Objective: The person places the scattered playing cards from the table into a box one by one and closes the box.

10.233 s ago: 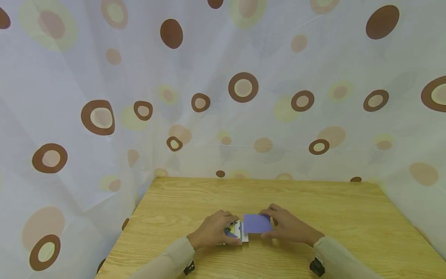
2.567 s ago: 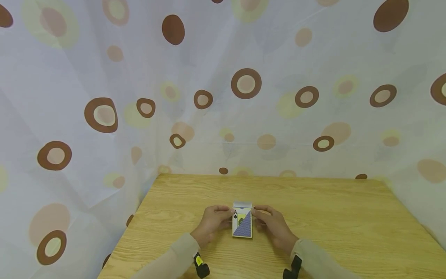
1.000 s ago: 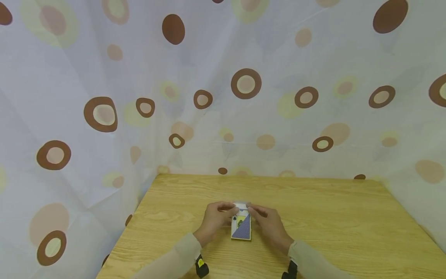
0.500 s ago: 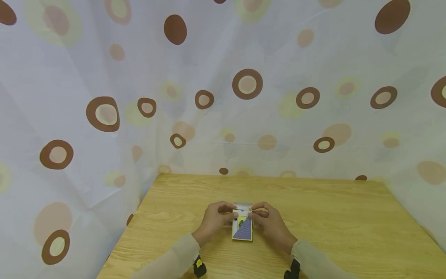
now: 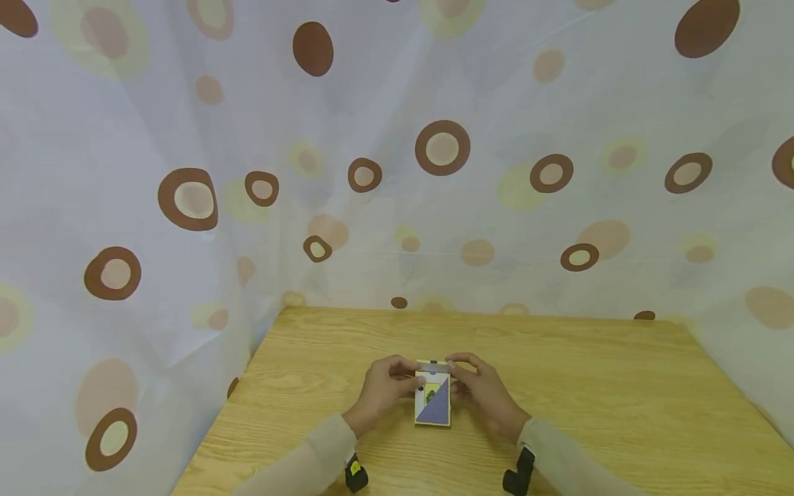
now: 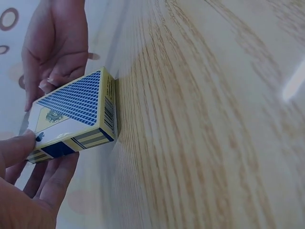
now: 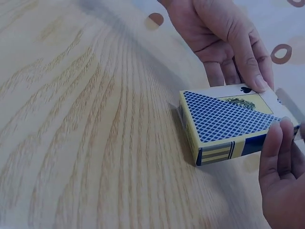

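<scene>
A playing-card box (image 5: 436,408) lies face up between both hands, its flap end (image 5: 435,368) pointing away from me. Blue lattice and a spade mark its face. My left hand (image 5: 380,391) grips its left side, thumb on the face near the spade, fingers along the side in the left wrist view. My right hand (image 5: 489,398) has thumb and forefinger at the flap's right corner. In the right wrist view, its fingertips (image 7: 274,138) touch the box's (image 7: 224,119) side. Whatever is inside the box is hidden.
A wood-grain table (image 5: 589,393) spreads around the hands. Behind and beside it hangs a white sheet (image 5: 496,103) with brown and yellow circles. A black wrist strap (image 5: 520,472) shows on the right sleeve, another (image 5: 355,474) on the left.
Ten seconds ago the right hand held the blue-backed deck beside the box; now no loose cards show. Since half a second ago, the flap has tilted and the right thumb has moved up to it.
</scene>
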{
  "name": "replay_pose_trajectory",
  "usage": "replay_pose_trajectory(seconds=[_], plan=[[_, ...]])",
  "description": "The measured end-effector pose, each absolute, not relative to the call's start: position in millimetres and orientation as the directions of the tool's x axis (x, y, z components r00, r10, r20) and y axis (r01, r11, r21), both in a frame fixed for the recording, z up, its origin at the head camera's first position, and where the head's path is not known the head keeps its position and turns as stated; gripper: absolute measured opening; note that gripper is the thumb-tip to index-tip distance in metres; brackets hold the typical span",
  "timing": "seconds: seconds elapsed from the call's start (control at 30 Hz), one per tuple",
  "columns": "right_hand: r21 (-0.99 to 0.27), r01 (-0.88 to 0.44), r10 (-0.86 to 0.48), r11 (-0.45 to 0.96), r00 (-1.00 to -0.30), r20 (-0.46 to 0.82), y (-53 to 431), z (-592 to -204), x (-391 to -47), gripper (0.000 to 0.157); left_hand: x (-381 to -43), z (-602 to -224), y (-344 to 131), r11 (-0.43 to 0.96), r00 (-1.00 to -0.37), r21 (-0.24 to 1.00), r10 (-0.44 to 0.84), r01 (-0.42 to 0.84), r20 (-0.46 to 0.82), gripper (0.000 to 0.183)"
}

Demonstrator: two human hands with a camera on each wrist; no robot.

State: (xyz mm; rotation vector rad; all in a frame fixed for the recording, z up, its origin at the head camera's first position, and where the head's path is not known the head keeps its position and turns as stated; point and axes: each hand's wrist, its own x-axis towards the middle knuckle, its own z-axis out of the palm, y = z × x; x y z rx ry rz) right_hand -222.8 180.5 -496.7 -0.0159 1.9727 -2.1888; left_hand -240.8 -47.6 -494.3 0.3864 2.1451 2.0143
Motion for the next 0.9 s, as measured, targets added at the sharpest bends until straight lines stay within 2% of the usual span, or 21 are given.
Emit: replay_pose_trajectory(seconds=[0.23,0.47,0.7,0.9], plan=[[-0.939,0.245,-0.174,-0.24,-0.963,-0.207,181.1,-496.8,-224.5,0.039,-241.6,-495.4,-47.2,0.047,-0.95,0.995,0.303,0.092,0.074,0.02],[-0.945,0.235,-0.169,-0.226,-0.965,-0.2,178.1,-494.7,-221.6,0.041,-240.9,-496.4,-48.5,0.049,-0.948,0.994,0.309,0.096,0.076,0.021],[-0.963,0.184,-0.161,-0.196,-0.975,-0.153,175.6,-496.1,-219.0,0.036,-237.7,-494.5,-51.5,0.06,-0.952,0.994,0.299,0.089,0.067,0.022],[-0.976,0.164,-0.136,-0.145,-0.98,-0.145,173.9,-499.1,-216.9,0.039,-235.4,-492.9,-52.8,0.085,-0.953,0.992,0.296,0.089,0.06,0.025]])
